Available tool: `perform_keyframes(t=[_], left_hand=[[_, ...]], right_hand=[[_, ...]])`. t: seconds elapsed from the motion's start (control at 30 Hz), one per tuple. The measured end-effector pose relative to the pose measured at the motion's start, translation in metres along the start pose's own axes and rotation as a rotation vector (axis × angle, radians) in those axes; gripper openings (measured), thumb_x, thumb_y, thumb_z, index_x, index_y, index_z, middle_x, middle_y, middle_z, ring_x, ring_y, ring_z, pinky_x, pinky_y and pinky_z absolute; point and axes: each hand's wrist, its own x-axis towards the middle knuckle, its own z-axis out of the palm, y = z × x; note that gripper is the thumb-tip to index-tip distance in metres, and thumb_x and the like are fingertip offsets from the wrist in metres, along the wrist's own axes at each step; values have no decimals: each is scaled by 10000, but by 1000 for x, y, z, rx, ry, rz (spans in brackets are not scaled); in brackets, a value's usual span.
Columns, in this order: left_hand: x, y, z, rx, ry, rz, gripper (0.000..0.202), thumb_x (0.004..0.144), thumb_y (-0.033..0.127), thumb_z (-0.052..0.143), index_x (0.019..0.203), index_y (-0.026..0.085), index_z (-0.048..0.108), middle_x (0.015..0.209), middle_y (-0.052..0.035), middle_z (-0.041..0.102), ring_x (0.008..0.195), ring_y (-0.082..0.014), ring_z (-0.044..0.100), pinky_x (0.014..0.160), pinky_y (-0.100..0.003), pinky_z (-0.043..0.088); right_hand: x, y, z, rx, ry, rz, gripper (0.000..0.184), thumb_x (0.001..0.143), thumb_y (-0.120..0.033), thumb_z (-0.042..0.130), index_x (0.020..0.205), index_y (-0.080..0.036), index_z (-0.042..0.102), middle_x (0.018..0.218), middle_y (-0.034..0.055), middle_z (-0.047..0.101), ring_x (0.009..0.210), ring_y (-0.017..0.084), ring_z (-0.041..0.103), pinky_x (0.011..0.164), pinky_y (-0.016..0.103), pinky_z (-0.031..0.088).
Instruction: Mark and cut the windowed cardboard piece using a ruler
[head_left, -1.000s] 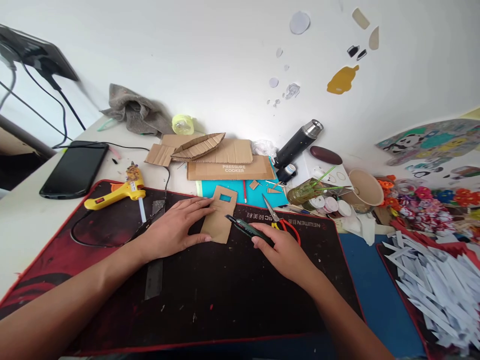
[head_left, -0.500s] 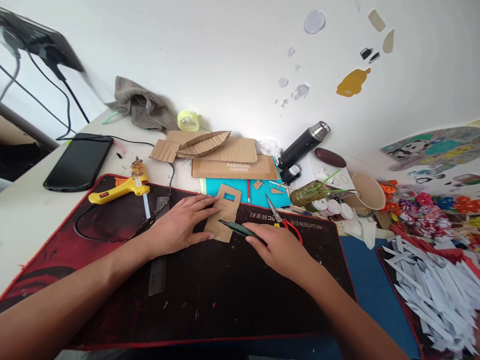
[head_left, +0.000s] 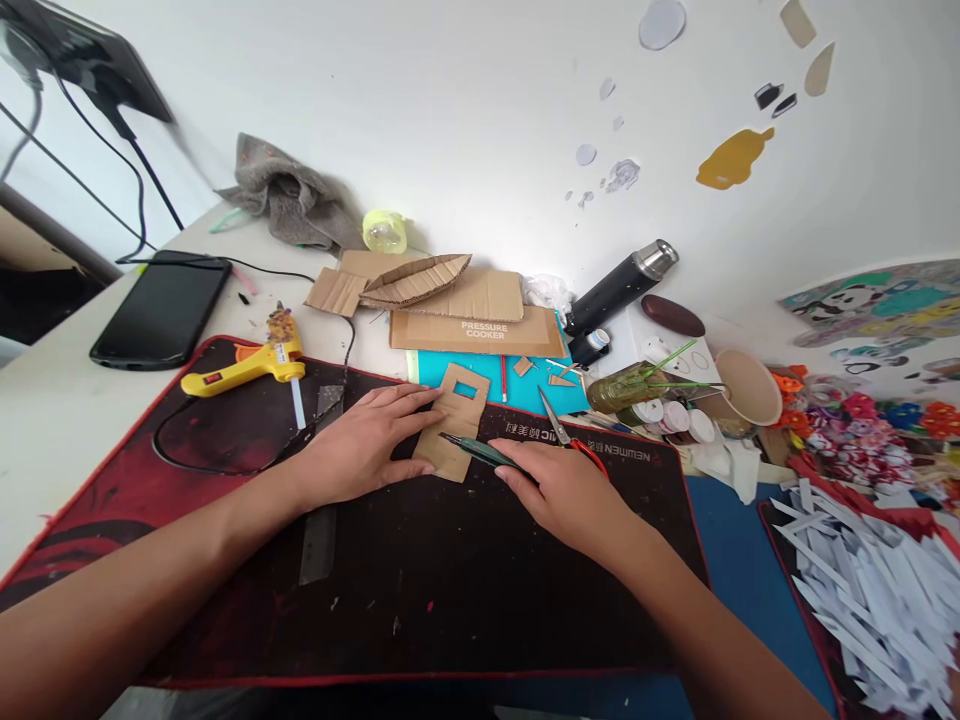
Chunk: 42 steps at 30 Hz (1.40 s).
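Note:
A brown cardboard piece point(head_left: 457, 425) with a small square window cut in it lies on the dark red-edged mat point(head_left: 375, 600). My left hand point(head_left: 367, 445) lies flat on the mat with its fingers stretched out, pressing the left side of the cardboard. My right hand point(head_left: 566, 495) is closed round a green craft knife point(head_left: 480, 452), whose tip rests on the cardboard's right edge. Red-handled scissors point(head_left: 566, 435) lie just beyond my right hand.
A yellow glue gun point(head_left: 244, 368) and a metal ruler point(head_left: 321, 510) lie left on the mat. A phone point(head_left: 161, 310), cardboard sheets point(head_left: 472, 325), a black flask point(head_left: 619, 285), a paper cup point(head_left: 746, 385) and a heap of white paper strips point(head_left: 877, 570) surround it.
The knife tip has slid left onto the cardboard's right edge. The view has drifted a little; my left hand still presses the cardboard.

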Motion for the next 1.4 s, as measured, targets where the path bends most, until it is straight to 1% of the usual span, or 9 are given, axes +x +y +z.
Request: perform_keyframes(t=[0.2, 0.37, 0.67, 0.83, 0.93, 1.03, 1.2, 1.3, 1.4], left_hand=[[0, 0, 1, -7, 5, 1, 701, 1061, 725, 574, 1626, 309, 579, 1768, -84, 477, 1619, -370, 433, 1327, -547, 350], [-1, -2, 3, -15, 19, -2, 694, 1052, 717, 596, 1635, 341, 570, 1762, -73, 487, 1612, -372, 443, 1329, -553, 345], [0, 0, 0, -14, 8, -1, 693, 1057, 712, 591, 1627, 319, 582, 1765, -79, 482, 1608, -375, 448, 1320, -554, 364], [-1, -1, 1, -15, 14, -7, 690, 1053, 708, 598, 1636, 339, 573, 1770, -70, 476, 1606, -375, 451, 1324, -557, 361], [-1, -1, 1, -10, 16, -5, 693, 1051, 709, 603, 1630, 329, 580, 1771, -72, 475, 1610, -376, 446, 1325, -553, 360], [-1, -1, 1, -13, 11, -3, 689, 1051, 705, 605, 1624, 324, 586, 1766, -74, 481, 1604, -376, 453, 1324, -554, 362], [-1, -1, 1, -19, 14, -6, 694, 1054, 722, 586, 1625, 327, 585, 1770, -74, 475, 1604, -377, 451, 1324, -560, 361], [-1, 0, 1, -11, 8, -2, 693, 1061, 724, 570, 1622, 318, 585, 1776, -75, 466, 1608, -366, 449, 1329, -551, 351], [-1, 0, 1, -3, 7, 1, 695, 1067, 735, 550, 1618, 313, 587, 1776, -72, 466, 1613, -359, 443, 1328, -542, 350]], right_hand=[[1, -1, 0, -33, -18, 10, 418, 1149, -334, 518, 1504, -215, 705, 1439, 123, 788, 1269, 341, 785, 1070, 512, 647], [1, 0, 0, -32, -11, 3, 414, 1149, -338, 524, 1511, -240, 699, 1449, 118, 784, 1272, 328, 785, 1087, 501, 639], [1, 0, -1, -54, -31, 13, 422, 1150, -339, 515, 1513, -220, 694, 1450, 128, 781, 1283, 345, 778, 1090, 514, 629], [2, 0, -2, -51, -32, 9, 409, 1151, -341, 518, 1509, -246, 692, 1427, 111, 794, 1249, 328, 787, 1055, 476, 632], [3, -1, -4, -88, -49, 6, 416, 1154, -336, 507, 1519, -240, 683, 1390, 116, 807, 1199, 328, 799, 993, 449, 637], [4, -5, -8, -178, -84, 22, 425, 1159, -337, 499, 1534, -242, 674, 1293, 123, 832, 1109, 329, 816, 873, 405, 630], [7, -15, -13, -329, -143, 48, 432, 1167, -341, 499, 1555, -246, 661, 1156, 118, 838, 922, 304, 822, 687, 344, 555], [9, -19, -15, -387, -171, 55, 440, 1170, -352, 496, 1572, -255, 646, 1097, 114, 832, 845, 289, 812, 634, 331, 511], [12, -20, -16, -432, -200, 54, 449, 1178, -365, 478, 1584, -251, 632, 1147, 130, 827, 842, 295, 809, 622, 341, 501]])
